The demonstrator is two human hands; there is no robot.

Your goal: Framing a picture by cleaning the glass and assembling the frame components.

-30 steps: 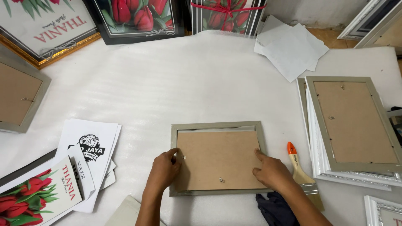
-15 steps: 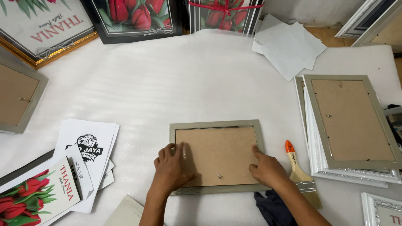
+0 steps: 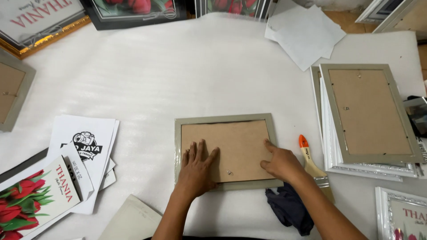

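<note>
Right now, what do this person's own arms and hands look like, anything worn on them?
Both forearms are bare, with no sleeves showing. The left hand has a ring on one finger. The right hand shows no ring, glove or watch that I can make out.

left hand [image 3: 198, 166] lies flat, fingers spread; right hand [image 3: 280, 162] loosely curled.

Single head camera looks steeply down, close over the white table [image 3: 178, 75].
</note>
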